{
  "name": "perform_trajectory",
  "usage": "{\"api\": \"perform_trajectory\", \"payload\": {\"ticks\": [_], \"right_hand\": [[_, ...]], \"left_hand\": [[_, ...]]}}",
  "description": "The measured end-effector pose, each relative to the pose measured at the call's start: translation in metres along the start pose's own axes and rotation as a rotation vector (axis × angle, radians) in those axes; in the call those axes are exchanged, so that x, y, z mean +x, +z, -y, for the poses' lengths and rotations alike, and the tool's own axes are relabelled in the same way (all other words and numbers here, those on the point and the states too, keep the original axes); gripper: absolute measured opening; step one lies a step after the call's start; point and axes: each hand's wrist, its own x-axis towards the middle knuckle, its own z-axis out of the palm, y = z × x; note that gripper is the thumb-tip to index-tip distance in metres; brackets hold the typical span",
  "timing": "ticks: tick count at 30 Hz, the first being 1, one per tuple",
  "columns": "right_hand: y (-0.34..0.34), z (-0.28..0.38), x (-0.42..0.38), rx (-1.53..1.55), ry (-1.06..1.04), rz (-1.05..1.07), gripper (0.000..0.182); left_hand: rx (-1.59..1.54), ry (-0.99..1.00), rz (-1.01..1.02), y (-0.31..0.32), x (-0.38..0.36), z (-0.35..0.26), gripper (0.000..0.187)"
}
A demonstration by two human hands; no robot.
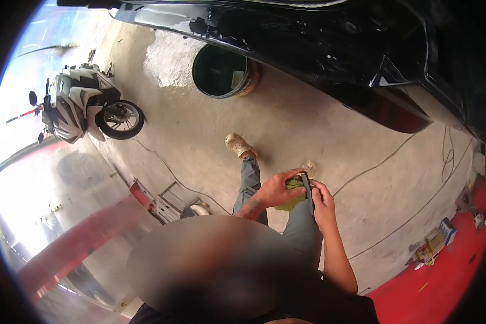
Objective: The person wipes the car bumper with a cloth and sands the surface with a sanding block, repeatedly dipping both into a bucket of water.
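My left hand (275, 189) is closed on a green cloth (292, 201) and presses it against a thin dark flat object (308, 190). My right hand (323, 201) grips that dark object from the other side, holding it upright on edge. Both hands meet in front of my body, above my grey trouser legs (299, 229). My light-coloured shoes (237, 144) stand on the concrete floor. What the dark object is cannot be made out.
A black car body (329, 48) runs across the top. A round dark drum (220, 71) stands beside it. A white scooter (83, 105) is parked at the left. Cables (383, 162) trail over the concrete. Small boxes (434, 240) lie on the red floor at right.
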Motion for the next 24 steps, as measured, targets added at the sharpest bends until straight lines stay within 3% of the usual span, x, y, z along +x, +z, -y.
{"api": "perform_trajectory", "payload": {"ticks": [11,24], "right_hand": [[0.028,0.027,0.0,-0.214,-0.012,0.068,0.042],[0.097,0.055,0.008,-0.297,-0.051,-0.009,0.042]], "left_hand": [[-0.189,-0.019,-0.057,-0.026,-0.02,0.009,0.055],[-0.32,-0.057,0.048,-0.101,-0.029,0.025,0.051]]}}
